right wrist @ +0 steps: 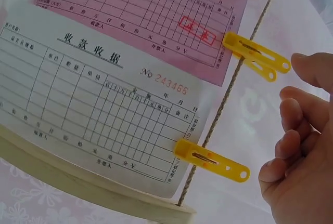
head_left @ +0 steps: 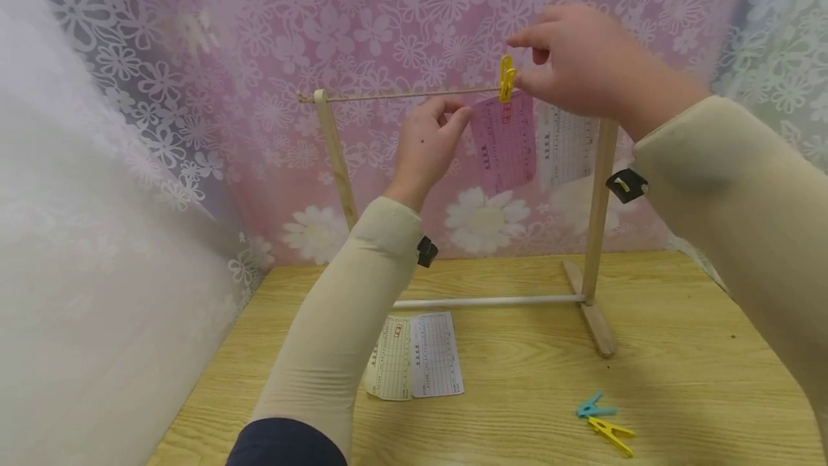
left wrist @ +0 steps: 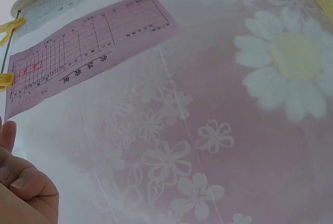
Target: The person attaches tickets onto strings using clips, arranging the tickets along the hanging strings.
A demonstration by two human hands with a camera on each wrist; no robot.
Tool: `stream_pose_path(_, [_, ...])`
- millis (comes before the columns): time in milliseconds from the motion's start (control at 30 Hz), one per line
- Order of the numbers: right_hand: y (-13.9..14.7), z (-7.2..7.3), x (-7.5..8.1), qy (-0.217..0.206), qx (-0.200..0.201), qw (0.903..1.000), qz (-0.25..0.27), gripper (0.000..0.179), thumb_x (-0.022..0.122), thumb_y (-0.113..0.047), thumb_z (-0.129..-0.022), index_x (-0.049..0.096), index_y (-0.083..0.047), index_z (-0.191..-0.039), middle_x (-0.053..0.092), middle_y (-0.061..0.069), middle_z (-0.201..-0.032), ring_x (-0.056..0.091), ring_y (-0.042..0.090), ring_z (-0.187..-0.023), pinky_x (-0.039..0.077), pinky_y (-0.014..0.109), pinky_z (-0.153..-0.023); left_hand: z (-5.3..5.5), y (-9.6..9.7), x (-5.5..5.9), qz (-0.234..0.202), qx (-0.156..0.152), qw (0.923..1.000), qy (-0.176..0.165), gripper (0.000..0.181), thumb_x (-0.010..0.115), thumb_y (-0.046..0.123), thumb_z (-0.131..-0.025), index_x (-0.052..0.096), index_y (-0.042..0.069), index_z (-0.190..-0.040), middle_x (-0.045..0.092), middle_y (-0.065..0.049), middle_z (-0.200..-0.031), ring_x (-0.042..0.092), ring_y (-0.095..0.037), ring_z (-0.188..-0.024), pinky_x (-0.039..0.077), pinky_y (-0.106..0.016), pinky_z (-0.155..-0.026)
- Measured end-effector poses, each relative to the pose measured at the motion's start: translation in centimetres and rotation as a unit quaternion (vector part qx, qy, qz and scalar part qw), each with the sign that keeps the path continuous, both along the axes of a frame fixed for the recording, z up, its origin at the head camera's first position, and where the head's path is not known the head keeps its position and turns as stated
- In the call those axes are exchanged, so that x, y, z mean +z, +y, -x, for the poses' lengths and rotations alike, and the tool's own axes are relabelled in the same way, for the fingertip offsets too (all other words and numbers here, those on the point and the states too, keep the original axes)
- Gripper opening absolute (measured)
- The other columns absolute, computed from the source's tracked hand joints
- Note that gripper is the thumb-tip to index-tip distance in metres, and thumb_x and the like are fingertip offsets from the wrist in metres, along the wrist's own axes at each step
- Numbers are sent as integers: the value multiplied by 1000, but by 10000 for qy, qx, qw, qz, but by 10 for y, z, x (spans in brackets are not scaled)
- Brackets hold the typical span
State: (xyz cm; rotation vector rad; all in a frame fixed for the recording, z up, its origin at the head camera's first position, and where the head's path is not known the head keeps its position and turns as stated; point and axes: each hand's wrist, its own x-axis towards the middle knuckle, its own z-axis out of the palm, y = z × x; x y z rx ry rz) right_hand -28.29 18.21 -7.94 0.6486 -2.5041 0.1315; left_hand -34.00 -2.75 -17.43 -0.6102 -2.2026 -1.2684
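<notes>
Left hand (head_left: 428, 141) pinches a pink slip (head_left: 506, 146), black-gridded and red-stamped, right hand (head_left: 582, 63) loosely spread nearby.

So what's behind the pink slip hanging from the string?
Around the pink slip, the flowered curtain shows beyond; the left wrist view also shows part of a white slip past it. Whatever the pink slip itself covers can't be seen.

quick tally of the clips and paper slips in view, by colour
Yellow clips: 3
Blue-green clip: 1
Pink slip: 1
Whitish slips: 2
Pale yellow slip: 1
Total: 8
</notes>
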Motion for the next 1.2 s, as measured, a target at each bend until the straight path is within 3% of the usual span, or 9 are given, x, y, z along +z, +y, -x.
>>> stream_pose_path(333, [5, -10, -18, 225, 44, 9994, 246, 47, 58, -26, -99, 58, -9, -142, 53, 14, -106, 45, 33, -96, 42, 45, -73, -3, -13, -12, -4, -153, 9998, -129, 21, 66, 35, -100, 72, 17, -108, 54, -4, -76, 45, -19, -60, 38, -30, -55])
stream_pose_path(667, [12, -18, -34, 319, 413, 9977, 432, 47, 62, -27, -97, 59, -12, -142, 53, 11, -101, 44, 29, -89, 38, 43, -70, -5, -29, -23, 280, -344, 9990, 74, 20, 66, 32, -100, 73, 15, -109, 50, -6, -71, 42, -20, -59, 36, -30, -55])
stream_pose_path(967, [19, -24, -53, 161, 599, 9970, 462, 44, 62, -29, -97, 61, -16, -140, 55, 8, -103, 45, 26, -86, 39, 43, -67, -9, -50, -43, 490, -448, 9978, -44, 22, 65, 30, -101, 72, 15, -114, 47, -5, -70, 40, -20, -58, 37, -32, -59])
stream_pose_path(1200, [26, -29, -74, -62, 679, 9970, 369, 45, 66, -31, -97, 61, -18, -140, 55, 4, -102, 46, 21, -80, 41, 41, -66, -17, -65, -61, 756, -502, 9958, -128, 25, 63, 36, -101, 70, 19, -119, 51, -9, -73, 39, -18, -55, 37, -33, -55])
